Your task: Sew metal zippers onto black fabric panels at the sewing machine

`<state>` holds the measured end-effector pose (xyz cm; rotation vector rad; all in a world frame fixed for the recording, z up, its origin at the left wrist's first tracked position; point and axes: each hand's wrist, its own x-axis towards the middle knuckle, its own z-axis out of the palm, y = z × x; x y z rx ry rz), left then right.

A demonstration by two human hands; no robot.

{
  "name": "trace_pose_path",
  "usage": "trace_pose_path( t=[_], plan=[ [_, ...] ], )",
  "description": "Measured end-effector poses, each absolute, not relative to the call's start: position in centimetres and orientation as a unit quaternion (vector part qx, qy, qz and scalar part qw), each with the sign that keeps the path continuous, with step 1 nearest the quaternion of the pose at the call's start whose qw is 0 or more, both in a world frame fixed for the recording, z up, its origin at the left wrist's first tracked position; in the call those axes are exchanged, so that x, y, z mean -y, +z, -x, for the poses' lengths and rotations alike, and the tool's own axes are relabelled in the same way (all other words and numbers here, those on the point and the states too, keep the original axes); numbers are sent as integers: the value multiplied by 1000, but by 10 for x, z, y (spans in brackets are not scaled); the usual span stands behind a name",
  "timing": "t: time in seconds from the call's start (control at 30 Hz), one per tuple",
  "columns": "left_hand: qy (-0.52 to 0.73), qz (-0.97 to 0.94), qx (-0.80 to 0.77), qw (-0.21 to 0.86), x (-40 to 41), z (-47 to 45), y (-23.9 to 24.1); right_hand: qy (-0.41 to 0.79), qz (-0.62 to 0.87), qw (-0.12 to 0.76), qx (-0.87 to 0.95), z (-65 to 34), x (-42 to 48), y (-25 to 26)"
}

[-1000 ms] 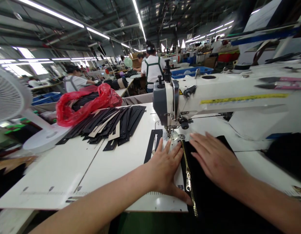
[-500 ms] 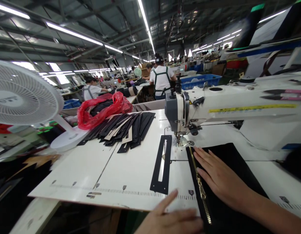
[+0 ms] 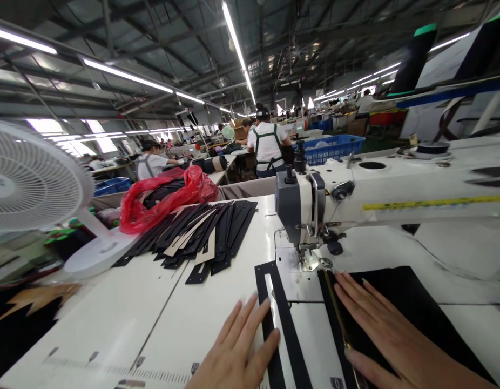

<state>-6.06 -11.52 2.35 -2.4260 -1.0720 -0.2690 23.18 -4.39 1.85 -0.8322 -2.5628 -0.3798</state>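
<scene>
My right hand [image 3: 390, 337] lies flat and open on a black fabric piece [image 3: 412, 302] with a brass zipper [image 3: 339, 319] along its left edge, just in front of the sewing machine's presser foot [image 3: 309, 262]. My left hand [image 3: 237, 351] is open, fingers stretched out, with its fingertips on a black slotted frame piece [image 3: 280, 319] that lies on the white table [image 3: 144, 313] left of the needle. Neither hand grips anything.
The white sewing machine [image 3: 396, 200] spans the right side. A fanned stack of black slotted pieces [image 3: 201, 229] and a red plastic bag [image 3: 169, 197] lie at the back left, beside a white desk fan [image 3: 31, 178]. Other workers [image 3: 268, 143] sit at stations behind.
My left hand left the zipper edge, pulled back to the table's front, then came forward onto the black slotted frame. The right hand stayed flat on the fabric. The camera tilted upward.
</scene>
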Motion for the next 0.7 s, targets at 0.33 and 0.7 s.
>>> trace_pose_path(
  t=[0.33,0.7],
  plan=[
    [-108,890,373,237,133,61,7,-129,325,237,906,-228,28,4],
    [-256,838,482,-9,88,49,36,-87,314,259,909,-214,25,-6]
  ],
)
